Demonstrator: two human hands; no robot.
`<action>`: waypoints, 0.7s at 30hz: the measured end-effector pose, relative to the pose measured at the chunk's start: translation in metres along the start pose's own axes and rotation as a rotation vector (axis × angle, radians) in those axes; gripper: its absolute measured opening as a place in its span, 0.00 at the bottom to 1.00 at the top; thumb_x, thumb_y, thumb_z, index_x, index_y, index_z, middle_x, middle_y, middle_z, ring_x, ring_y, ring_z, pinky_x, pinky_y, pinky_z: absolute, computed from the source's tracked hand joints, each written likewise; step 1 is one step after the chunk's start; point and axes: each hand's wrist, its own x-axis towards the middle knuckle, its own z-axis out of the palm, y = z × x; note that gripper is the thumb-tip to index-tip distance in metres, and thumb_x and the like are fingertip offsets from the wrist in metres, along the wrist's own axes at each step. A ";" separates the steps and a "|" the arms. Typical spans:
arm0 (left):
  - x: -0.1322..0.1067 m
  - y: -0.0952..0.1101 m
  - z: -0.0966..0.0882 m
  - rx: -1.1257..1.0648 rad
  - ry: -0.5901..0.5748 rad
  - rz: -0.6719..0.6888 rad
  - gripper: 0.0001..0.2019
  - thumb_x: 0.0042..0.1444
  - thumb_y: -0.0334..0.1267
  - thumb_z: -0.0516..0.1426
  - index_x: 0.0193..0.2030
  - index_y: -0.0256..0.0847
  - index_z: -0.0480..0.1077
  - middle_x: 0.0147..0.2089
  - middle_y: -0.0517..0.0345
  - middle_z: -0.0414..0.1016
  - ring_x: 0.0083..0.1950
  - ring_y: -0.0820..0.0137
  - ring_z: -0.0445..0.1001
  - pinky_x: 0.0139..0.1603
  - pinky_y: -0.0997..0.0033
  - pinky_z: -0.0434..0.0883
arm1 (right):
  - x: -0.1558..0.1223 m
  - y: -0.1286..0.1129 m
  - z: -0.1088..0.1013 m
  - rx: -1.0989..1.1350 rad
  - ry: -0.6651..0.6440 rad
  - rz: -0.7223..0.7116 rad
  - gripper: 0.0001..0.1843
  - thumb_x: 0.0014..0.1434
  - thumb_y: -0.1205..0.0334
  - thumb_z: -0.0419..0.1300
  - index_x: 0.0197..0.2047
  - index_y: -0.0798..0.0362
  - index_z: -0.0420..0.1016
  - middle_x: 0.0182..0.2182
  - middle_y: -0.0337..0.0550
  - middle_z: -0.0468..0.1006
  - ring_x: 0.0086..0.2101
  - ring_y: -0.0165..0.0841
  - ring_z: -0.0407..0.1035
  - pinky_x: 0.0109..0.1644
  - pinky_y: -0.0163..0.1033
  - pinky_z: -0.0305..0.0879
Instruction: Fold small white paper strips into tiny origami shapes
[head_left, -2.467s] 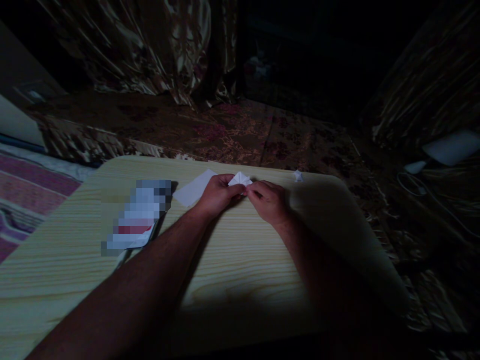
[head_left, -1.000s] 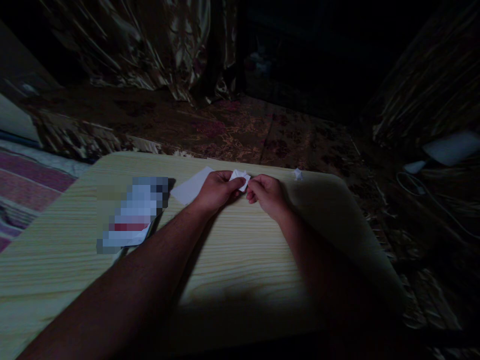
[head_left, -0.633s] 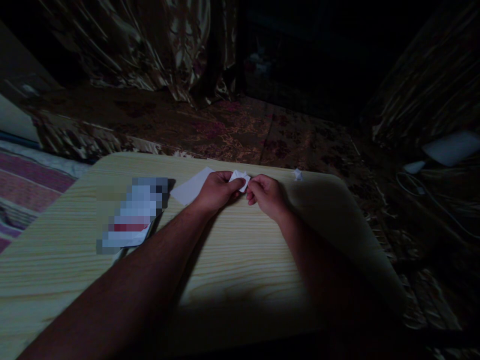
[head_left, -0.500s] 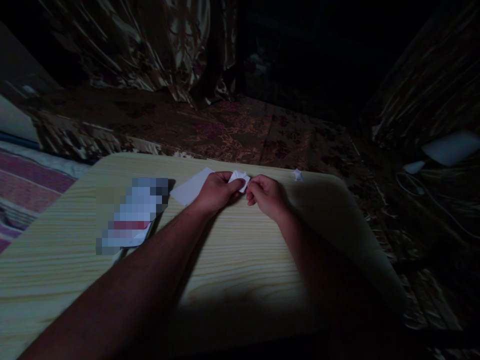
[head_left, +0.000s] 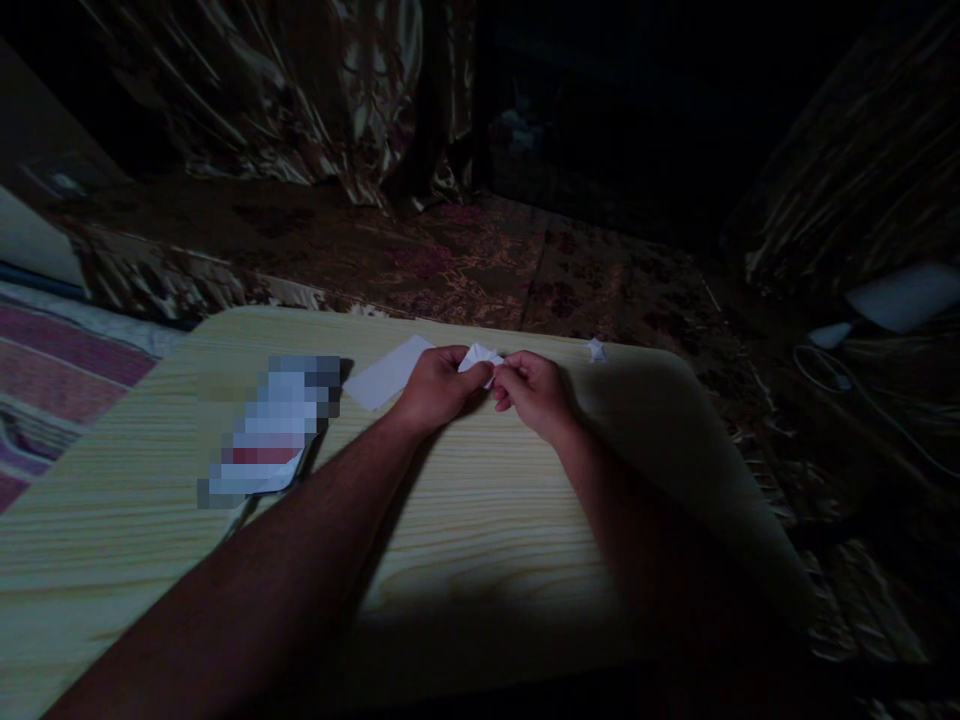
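A small folded piece of white paper is pinched between both hands near the far edge of a light wooden table. My left hand grips its left side with thumb and fingers closed. My right hand pinches its right side, fingers curled. A flat white paper sheet lies on the table just left of my left hand. A tiny folded white paper shape sits near the table's far right corner.
A blurred-out flat object lies on the table's left part. Dark patterned fabric covers the floor beyond the table. A striped rug is at left, and white cables and a pale object are at right.
The folded paper looked wider and more spread out 2.5 s ago; it is now a smaller, tighter shape. Both hands stay at the same spot, fingers shifting slightly.
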 end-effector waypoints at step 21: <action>-0.002 0.001 0.002 -0.003 0.008 0.059 0.14 0.49 0.46 0.60 0.31 0.33 0.74 0.23 0.60 0.70 0.22 0.77 0.60 0.22 0.78 0.56 | -0.001 0.001 -0.002 -0.042 0.011 -0.076 0.08 0.54 0.57 0.57 0.28 0.52 0.67 0.16 0.32 0.68 0.17 0.24 0.62 0.22 0.30 0.60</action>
